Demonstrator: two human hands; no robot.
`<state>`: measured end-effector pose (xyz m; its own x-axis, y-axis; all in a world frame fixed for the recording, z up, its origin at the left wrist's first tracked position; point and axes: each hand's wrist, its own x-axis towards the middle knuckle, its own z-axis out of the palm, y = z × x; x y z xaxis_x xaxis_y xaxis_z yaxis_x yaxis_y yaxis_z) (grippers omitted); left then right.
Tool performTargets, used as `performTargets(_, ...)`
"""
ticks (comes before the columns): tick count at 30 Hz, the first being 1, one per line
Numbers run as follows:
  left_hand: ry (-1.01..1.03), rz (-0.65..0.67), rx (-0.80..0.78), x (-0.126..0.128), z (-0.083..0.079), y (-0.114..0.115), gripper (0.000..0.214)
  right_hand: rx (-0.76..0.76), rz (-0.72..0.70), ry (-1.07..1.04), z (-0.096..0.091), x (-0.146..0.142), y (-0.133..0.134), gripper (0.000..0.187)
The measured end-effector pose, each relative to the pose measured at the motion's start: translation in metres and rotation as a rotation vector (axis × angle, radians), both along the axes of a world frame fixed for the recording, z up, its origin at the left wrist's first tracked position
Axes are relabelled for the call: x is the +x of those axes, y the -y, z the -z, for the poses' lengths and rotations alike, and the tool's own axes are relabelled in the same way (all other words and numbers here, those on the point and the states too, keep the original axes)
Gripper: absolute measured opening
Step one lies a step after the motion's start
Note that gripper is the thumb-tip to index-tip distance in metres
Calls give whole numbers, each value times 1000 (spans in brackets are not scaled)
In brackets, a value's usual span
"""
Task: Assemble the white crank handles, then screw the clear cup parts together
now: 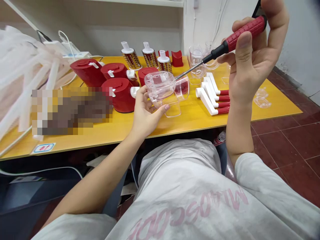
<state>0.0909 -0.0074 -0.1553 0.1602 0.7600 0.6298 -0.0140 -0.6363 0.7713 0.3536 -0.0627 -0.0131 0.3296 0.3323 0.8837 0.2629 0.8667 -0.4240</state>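
Observation:
My left hand [147, 111] is closed around the lower left side of a clear plastic grater housing [162, 88], held up over the table's front part. A red-and-black screwdriver [243, 33] is gripped in my right hand [255, 60], raised on the right. Its shaft slants down to the left, and the tip meets or overlaps the housing's upper right edge; whether it touches I cannot tell. Behind the housing stand red suction bases [118, 95] with white knobs. White cranks with red handles [210, 96] lie to the right of the housing.
Metal grater drums [131, 57] with white ends and red pushers [177, 58] stand at the back of the yellow table [120, 128]. More clear housings [197, 60] are at the back right. Plastic bags [30, 70] and cables lie left. Small clear parts [262, 100] lie right.

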Motion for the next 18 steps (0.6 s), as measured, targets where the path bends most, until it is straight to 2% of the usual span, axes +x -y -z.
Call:
performTargets(3, -3, -13, -18, 0, -7, 9, 89, -10, -33, -34, -1, 1, 3, 38)
performTargets(11, 9, -36, 86, 0, -5, 7, 95, 10, -12, -64, -2, -8, 10, 35)
performTargets(13, -2, -31, 91, 1, -6, 7, 96, -9, -5, -33, -2, 0, 10, 41)
performTargets(16, -10, -39, 81, 1, -8, 9, 94, -118, 4, 77, -2, 18, 8, 62)
performTargets(18, -6, -47, 81, 2, -8, 10, 95, -135, 5, 97, -1, 24, 9, 66)
